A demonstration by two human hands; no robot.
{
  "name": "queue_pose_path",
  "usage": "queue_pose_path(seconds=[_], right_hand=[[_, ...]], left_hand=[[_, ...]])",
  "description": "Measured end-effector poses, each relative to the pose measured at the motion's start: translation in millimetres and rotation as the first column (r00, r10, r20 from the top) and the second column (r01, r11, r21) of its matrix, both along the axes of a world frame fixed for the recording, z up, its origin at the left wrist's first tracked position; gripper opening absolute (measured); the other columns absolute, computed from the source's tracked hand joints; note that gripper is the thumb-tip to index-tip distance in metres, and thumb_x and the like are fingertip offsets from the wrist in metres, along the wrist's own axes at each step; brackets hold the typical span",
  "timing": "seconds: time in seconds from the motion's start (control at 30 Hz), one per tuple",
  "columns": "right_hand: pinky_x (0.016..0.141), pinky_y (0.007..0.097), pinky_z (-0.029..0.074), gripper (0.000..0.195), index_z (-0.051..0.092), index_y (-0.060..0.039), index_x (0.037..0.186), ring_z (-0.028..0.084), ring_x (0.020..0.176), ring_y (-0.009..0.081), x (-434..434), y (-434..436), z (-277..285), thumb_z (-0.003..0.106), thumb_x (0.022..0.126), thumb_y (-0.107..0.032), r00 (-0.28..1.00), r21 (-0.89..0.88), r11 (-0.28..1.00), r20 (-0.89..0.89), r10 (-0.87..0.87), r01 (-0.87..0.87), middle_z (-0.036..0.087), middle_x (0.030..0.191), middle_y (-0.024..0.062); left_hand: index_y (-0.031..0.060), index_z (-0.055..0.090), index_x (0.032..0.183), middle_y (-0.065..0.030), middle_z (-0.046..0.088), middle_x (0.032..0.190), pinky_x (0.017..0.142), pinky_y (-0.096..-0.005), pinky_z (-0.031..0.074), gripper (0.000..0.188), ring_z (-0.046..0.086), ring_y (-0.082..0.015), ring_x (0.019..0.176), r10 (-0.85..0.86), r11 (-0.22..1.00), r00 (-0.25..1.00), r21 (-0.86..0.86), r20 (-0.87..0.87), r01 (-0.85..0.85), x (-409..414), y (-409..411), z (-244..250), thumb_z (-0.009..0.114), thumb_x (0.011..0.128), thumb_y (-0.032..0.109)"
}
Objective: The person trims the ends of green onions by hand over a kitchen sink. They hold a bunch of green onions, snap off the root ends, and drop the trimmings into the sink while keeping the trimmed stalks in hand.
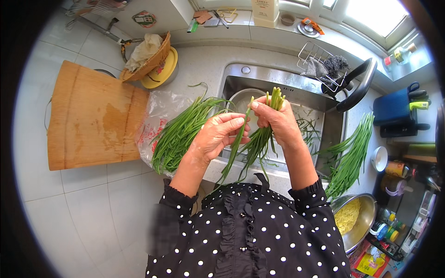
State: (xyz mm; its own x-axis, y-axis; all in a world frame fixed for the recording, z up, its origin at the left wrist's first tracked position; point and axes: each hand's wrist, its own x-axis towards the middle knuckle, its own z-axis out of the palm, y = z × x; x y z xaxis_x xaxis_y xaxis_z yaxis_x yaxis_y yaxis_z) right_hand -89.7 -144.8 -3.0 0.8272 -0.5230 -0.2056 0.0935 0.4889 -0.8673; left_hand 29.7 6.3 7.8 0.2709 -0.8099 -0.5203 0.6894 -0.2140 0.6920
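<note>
My right hand (280, 120) grips a small bundle of garlic chives (276, 97) over the sink (278, 76), pale cut ends upward and leaves hanging down. A single chive stalk (239, 137) stands apart from the bundle, its top end by my right thumb. The fingers of my left hand (216, 133) pinch this stalk lower down. Left of the sink, a larger heap of chives (186, 130) lies on a clear plastic bag (149, 127). On the right counter rests another sheaf of chives (354, 156). Green scraps (308, 130) are scattered in the sink.
A metal basin (238, 95) sits inside the sink, partly behind my hands. The black faucet (363, 85) arches in from the right. A wooden board (97, 118) is at left. At right are a knife block (393, 107), a white bowl (379, 158) and a steel bowl (363, 220) with yellow food.
</note>
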Motion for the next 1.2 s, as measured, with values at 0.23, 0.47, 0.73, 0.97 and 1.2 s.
queue_pose_path(seconds=[0.23, 0.47, 0.73, 0.97, 1.2], right_hand=[[0.051, 0.0217, 0.039, 0.016, 0.068, 0.0004, 0.088, 0.048, 0.057, 0.0044, -0.5, 2.5, -4.2, 0.071, 0.084, -0.015, 0.997, -0.114, 0.991, -0.046, 0.066, -0.071, 0.059, 0.069, -0.0030], [0.056, 0.0256, 0.042, 0.011, 0.064, -0.0001, 0.079, 0.049, 0.062, 0.0063, -2.6, -4.3, -16.1, 0.069, 0.083, -0.009, 0.989, -0.458, 0.879, -0.121, 0.086, -0.133, 0.056, 0.065, -0.0024], [0.047, 0.0196, 0.034, 0.013, 0.064, -0.0039, 0.082, 0.044, 0.051, 0.0036, -41.7, -29.9, 5.6, 0.071, 0.084, -0.015, 0.990, -0.213, 0.973, -0.086, -0.113, 0.092, 0.050, 0.061, -0.0056], [0.049, 0.0217, 0.040, 0.014, 0.065, -0.0005, 0.084, 0.051, 0.054, 0.0056, -118.5, -68.2, -25.8, 0.071, 0.080, -0.012, 0.855, -0.428, 0.887, -0.382, -0.351, 0.173, 0.058, 0.067, -0.0025], [0.066, 0.0277, 0.049, 0.021, 0.069, 0.0019, 0.090, 0.063, 0.068, 0.0122, -127.4, -57.0, -62.8, 0.068, 0.079, -0.016, 0.775, -0.617, 0.784, -0.463, -0.431, 0.068, 0.068, 0.073, 0.0077]], left_hand=[[0.0040, 0.063, 0.097, -0.0057, 0.065, 0.094, 0.078, -0.0356, 0.056, 0.011, 0.064, -0.0160, 0.083, 0.058, 0.994, 0.972, 0.075, 0.226, -0.077, -2.9, -5.9, 8.4, 0.065, 0.089, 0.010], [0.0027, 0.063, 0.096, -0.0021, 0.065, 0.088, 0.074, -0.0236, 0.050, 0.013, 0.061, -0.0106, 0.079, -0.033, 0.998, 0.901, 0.070, 0.432, 0.003, -0.3, -3.4, -7.4, 0.067, 0.087, 0.011], [0.0013, 0.061, 0.095, -0.0044, 0.065, 0.085, 0.071, -0.0254, 0.052, 0.012, 0.062, -0.0117, 0.076, -0.059, 0.995, 0.882, 0.102, 0.467, 0.012, -2.1, -5.1, -10.5, 0.065, 0.088, 0.010], [0.0018, 0.058, 0.095, -0.0071, 0.065, 0.085, 0.072, -0.0281, 0.055, 0.014, 0.066, -0.0165, 0.078, -0.029, 0.996, 0.939, 0.094, 0.344, -0.004, -9.4, -8.5, -13.4, 0.067, 0.086, 0.009], [-0.0012, 0.063, 0.104, -0.0063, 0.066, 0.087, 0.072, -0.0279, 0.056, 0.022, 0.066, -0.0146, 0.077, 0.001, 0.991, 0.952, 0.128, 0.307, -0.042, -20.7, -16.4, -9.3, 0.070, 0.084, 0.007]])
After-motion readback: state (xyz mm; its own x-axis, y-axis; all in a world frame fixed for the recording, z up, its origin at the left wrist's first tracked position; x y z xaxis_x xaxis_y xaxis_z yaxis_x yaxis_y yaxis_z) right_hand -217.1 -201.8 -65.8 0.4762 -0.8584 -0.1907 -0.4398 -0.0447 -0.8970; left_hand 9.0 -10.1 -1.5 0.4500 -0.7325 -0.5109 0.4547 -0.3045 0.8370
